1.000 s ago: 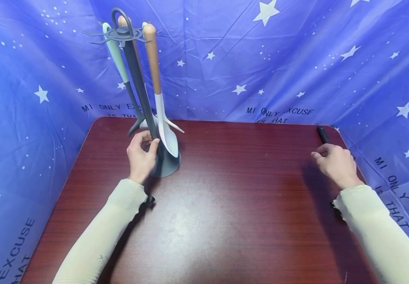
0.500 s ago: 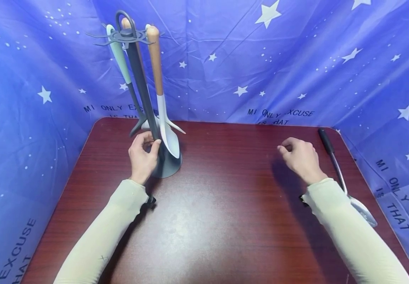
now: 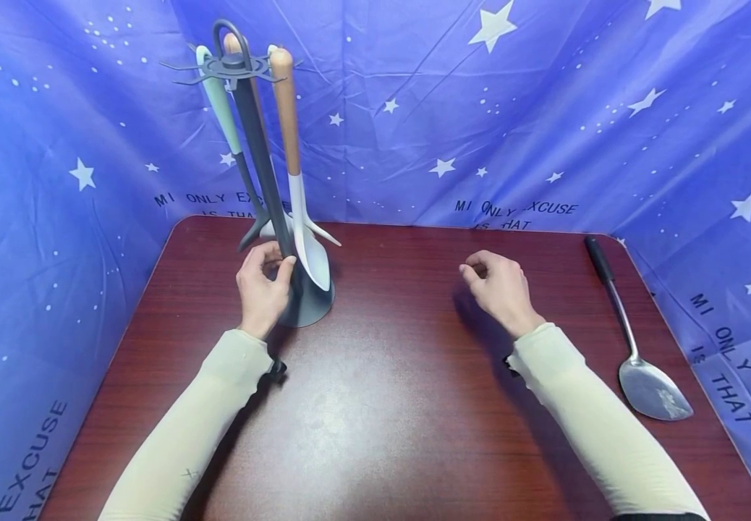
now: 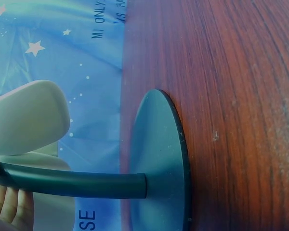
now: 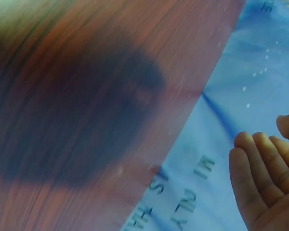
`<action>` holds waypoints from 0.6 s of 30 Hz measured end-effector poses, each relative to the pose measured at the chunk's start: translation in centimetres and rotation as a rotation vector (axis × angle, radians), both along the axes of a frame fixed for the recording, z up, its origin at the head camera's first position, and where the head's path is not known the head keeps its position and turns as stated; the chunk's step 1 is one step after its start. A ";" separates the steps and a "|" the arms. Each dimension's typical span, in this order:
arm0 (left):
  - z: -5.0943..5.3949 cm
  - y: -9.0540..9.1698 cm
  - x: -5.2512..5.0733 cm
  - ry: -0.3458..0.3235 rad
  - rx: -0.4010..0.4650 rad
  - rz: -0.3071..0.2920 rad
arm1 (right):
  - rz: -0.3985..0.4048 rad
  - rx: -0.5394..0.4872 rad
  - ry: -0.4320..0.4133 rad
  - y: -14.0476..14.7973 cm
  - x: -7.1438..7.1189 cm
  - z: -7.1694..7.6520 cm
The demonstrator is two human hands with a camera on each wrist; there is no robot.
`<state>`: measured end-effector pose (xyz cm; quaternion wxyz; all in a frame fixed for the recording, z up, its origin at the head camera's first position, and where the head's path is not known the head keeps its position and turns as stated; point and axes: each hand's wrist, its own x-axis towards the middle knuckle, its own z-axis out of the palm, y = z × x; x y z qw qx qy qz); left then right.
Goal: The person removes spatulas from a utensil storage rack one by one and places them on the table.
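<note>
My left hand (image 3: 262, 291) grips the lower part of the dark upright pole of a utensil stand (image 3: 260, 163). In the left wrist view, fingers curl around that pole (image 4: 86, 185) above its round base (image 4: 156, 139). From the stand's top ring hang a mint-handled utensil (image 3: 221, 105) and a white-headed one with a wooden handle (image 3: 286, 123); others behind are partly hidden. My right hand (image 3: 499, 291) hovers over the middle right of the table, holding nothing. Its fingers (image 5: 262, 168) are loosely bent in the right wrist view.
A metal wok spatula (image 3: 654, 389) with a black handle lies along the right side of the dark red wooden table (image 3: 401, 405). Blue star-printed cloth (image 3: 388, 137) surrounds the table's back and sides.
My right hand has moved left, away from the wok spatula, which has come fully into view at the right edge. My left hand stays on the stand's pole.
</note>
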<state>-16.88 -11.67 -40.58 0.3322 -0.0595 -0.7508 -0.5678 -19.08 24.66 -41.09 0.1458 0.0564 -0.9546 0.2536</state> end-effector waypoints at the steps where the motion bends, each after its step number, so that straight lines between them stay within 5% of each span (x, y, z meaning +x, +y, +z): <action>1: 0.0 0.0 0.0 0.001 0.002 -0.001 | 0.008 -0.007 0.006 -0.4 -0.1 -0.1; 18: -0.1 0.0 -0.1 0.002 0.010 -0.003 | 0.227 -0.260 0.206 -6.9 -0.9 -0.8</action>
